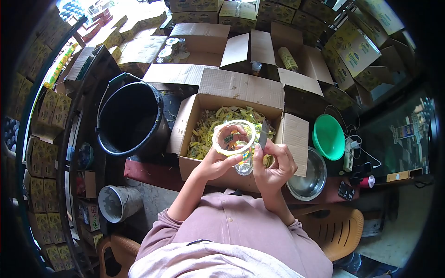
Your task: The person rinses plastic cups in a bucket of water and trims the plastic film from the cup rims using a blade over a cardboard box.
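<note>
My left hand (214, 164) is wrapped around a clear plastic cup (244, 166), which is tilted so its wide rim faces up toward me. Printing shows on the cup's wall. Between the thumb and fingers of my right hand (276, 167) is a thin, flat grey blade (263, 134), held upright close to the cup's right side. Whether the blade touches the cup I cannot tell. Both hands are above an open cardboard box (241, 88) holding a heap of yellow-green strips (208, 127), partly hidden by the hands and cup.
Left of the box stands a large black bucket (160, 139), with a smaller grey bucket (134, 201) below. At right are a green bowl (329, 136), a shiny basin (308, 178), a power strip (348, 160) and a phone (346, 190). Farther back, open cartons hold round containers (172, 41) and stacked round pieces (287, 59).
</note>
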`<state>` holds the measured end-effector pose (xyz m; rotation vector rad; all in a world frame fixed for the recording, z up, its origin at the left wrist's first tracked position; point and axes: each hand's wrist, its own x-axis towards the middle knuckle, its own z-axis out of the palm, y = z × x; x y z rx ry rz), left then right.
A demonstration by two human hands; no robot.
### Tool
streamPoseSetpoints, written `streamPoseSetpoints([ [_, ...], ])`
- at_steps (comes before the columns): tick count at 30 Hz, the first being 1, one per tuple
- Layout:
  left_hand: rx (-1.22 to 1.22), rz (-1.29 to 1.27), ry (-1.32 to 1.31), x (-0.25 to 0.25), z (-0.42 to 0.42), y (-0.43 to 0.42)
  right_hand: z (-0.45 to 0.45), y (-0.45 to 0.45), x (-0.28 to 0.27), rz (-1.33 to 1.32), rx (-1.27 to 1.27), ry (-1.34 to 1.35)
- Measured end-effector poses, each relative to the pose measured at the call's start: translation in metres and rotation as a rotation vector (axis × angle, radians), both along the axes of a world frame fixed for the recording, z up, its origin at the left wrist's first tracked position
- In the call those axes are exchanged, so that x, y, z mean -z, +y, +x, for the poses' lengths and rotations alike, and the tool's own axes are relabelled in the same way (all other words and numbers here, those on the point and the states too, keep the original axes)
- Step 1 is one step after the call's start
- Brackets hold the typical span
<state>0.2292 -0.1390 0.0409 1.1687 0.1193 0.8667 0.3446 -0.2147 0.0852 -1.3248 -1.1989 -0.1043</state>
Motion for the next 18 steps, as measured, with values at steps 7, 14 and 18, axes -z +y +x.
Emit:
streamPoseSetpoints([
  [7,-0.055,0.089,0.043,-0.001,0.0,0.001,0.002,-0.002,0.0,-0.066,0.035,-0.051],
  [14,-0.063,-0.076,-0.041,0.0,0.004,0.001,0.001,-0.002,0.0,-0.06,0.067,-0.14],
  [18,-0.159,-0.044,0.03,-0.001,0.004,-0.008,-0.001,-0.003,0.002,-0.027,0.074,-0.118],
])
